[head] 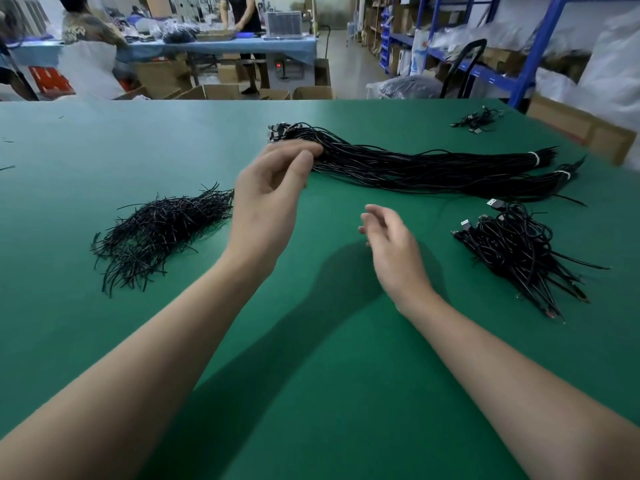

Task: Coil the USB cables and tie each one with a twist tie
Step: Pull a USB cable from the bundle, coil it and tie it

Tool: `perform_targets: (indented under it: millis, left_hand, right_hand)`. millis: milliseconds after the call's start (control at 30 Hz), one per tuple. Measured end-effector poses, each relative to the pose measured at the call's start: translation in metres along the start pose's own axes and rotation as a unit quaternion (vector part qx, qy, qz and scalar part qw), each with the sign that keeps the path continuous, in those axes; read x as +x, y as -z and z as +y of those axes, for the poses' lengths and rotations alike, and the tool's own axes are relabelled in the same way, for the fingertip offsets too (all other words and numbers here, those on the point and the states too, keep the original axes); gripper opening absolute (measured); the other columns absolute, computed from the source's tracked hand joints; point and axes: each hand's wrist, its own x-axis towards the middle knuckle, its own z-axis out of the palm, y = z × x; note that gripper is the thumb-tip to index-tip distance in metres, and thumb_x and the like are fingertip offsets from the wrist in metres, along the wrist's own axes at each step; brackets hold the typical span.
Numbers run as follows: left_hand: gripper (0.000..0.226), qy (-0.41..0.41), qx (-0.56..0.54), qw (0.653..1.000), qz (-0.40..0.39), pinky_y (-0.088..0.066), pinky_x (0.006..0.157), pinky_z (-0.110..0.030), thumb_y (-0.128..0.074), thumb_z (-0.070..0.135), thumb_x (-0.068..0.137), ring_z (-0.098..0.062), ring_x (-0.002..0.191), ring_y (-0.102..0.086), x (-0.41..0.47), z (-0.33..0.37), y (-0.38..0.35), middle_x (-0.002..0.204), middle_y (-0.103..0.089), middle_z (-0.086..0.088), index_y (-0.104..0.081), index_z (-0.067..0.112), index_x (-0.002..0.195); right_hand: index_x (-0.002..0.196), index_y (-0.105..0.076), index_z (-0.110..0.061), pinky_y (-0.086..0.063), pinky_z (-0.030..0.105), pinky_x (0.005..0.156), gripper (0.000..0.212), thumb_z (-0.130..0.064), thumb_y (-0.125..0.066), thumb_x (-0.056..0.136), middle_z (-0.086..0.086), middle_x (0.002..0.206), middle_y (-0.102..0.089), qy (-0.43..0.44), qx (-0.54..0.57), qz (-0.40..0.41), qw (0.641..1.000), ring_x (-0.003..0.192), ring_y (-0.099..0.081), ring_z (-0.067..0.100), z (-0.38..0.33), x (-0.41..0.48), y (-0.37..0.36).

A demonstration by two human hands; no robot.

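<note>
**A:** where's everything on the green table [104,341]?

**B:** USB cable bundle [415,166] at 12 o'clock, twist ties [156,233] at 9, coiled pile [519,247] at 3. Left hand [273,192] curls at the bundle's end, can't tell if it's gripping. Right hand [391,244] is loose, fingers apart, holding nothing.

Long bundle of black USB cables [415,164] lies stretched flat, uncoiled, banded white near its right end. Black twist ties [162,233] heaped loosely at left. Coiled cables [519,251] piled at right.
</note>
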Motion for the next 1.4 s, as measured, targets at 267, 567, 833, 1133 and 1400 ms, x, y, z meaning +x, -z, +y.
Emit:
perform_targets:
  millis: [267,567,833,1133,1400]
  left_hand:
    - [0.014,0.08,-0.003,0.992,-0.094,-0.048,0.082,-0.017,-0.067,0.02,0.097,-0.005,0.098,-0.068,-0.061,-0.025,0.001,0.109,-0.073,0.004,-0.078,0.012,0.101]
    - [0.034,0.138,0.086,0.981,-0.104,-0.04,0.064,-0.02,-0.066,0.054,0.092,-0.008,0.064,-0.053,-0.07,-0.03,0.011,0.074,-0.069,0.018,-0.077,0.024,0.078]
    - [0.043,0.212,0.126,0.953,-0.177,-0.053,0.087,-0.038,-0.051,0.058,0.098,-0.007,0.093,-0.071,-0.045,-0.039,-0.005,0.092,-0.077,0.01,-0.069,0.02,0.092]
    - [0.04,0.277,0.077,0.922,-0.261,-0.059,0.074,-0.036,-0.055,0.042,0.103,-0.025,0.085,-0.072,-0.001,-0.039,-0.068,0.092,-0.077,-0.011,-0.077,0.009,0.096]
    - [0.033,0.296,-0.004,0.938,-0.178,-0.044,0.062,-0.026,-0.045,0.034,0.108,-0.01,0.073,-0.072,0.02,-0.055,-0.073,0.08,-0.073,0.003,-0.066,0.016,0.091]
  right_hand:
    - [0.119,-0.059,-0.006,-0.057,0.027,0.072,0.043,-0.038,-0.031,0.11,0.013,0.104,-0.075,-0.113,0.27,-0.007,0.956,0.081,-0.073,0.021,-0.003,0.007,0.009]
    - [0.092,-0.058,-0.01,-0.053,0.023,0.054,0.032,-0.024,-0.036,0.111,0.005,0.072,-0.074,-0.118,0.326,0.044,0.937,0.056,-0.064,0.013,-0.002,0.008,0.018]
    - [0.07,-0.054,-0.013,-0.037,0.021,0.048,0.04,-0.021,-0.042,0.108,-0.001,0.062,-0.062,-0.075,0.189,0.0,0.979,0.049,-0.048,0.01,0.002,0.007,0.011]
    - [0.077,-0.062,-0.014,-0.039,0.032,0.054,0.023,-0.016,-0.051,0.098,0.005,0.069,-0.064,-0.016,-0.078,-0.094,0.992,0.058,-0.056,0.014,-0.003,-0.001,0.003]
    - [0.119,-0.068,-0.008,-0.051,0.034,0.079,0.033,-0.023,-0.053,0.093,0.004,0.117,-0.07,-0.109,-0.145,0.08,0.98,0.108,-0.063,0.025,0.005,0.047,0.056]
